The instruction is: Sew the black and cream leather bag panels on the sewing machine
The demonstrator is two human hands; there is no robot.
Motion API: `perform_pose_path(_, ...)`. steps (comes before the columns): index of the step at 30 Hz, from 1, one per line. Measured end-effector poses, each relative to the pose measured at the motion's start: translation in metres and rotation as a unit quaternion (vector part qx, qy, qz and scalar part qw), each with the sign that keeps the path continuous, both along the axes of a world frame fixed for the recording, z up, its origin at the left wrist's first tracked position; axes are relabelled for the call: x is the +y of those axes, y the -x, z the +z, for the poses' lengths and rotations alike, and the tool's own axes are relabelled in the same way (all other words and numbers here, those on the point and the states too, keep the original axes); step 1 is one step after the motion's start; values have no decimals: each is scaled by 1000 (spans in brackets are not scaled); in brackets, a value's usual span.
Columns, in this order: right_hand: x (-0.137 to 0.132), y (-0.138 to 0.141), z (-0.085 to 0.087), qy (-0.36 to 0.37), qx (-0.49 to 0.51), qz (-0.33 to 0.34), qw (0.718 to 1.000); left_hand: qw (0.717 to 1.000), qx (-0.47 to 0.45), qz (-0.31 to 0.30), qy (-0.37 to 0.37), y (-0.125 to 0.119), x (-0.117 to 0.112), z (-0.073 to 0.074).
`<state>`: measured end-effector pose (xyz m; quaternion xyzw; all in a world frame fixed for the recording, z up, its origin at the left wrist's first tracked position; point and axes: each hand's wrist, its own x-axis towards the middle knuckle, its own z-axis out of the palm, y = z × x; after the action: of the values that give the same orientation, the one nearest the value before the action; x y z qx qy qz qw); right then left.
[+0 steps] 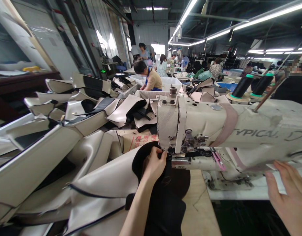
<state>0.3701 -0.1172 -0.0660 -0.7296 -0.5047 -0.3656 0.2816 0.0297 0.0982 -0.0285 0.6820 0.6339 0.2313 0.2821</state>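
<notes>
Cream panels (pixel 74 131) with dark edging lie stacked in loose heaps across the left half of the view. A cardboard box (pixel 138 139) with red print sits among them. Bare wooden tabletop (pixel 197 203) shows at lower centre. Two black thread cones (pixel 242 86) with green caps stand tilted at right. Beyond, a seated person (pixel 152 78) in a tan top bends over work beside a white bin (pixel 170 82). A blue fan (pixel 185 61) stands further back. Tube lights (pixel 264 16) run overhead.
</notes>
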Motion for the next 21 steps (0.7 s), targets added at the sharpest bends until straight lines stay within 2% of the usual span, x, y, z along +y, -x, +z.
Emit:
perform_pose_path(4,-3,1,-6,8,25,-11,1000,1000,-4,-4,-5,1,-1,0)
perform_pose_path(7,-9,1,-25,15,32,-13,999,1000,0,-3,-7,1,-2,-1)
perform_pose_path(10,-16,3,-48,34,9,18,999,1000,6,0,-3,2,-5,-2)
perform_pose_path(12,-19,5,-55,35,2,26,999,1000,10,2,-4,2,-7,-2)
perform_pose_path(15,-19,2,-46,27,13,24,999,1000,13,4,-6,2,-10,0)
perform_pose_path(21,-11,-5,1,40,7,35,999,1000,13,-2,-2,5,-10,6)
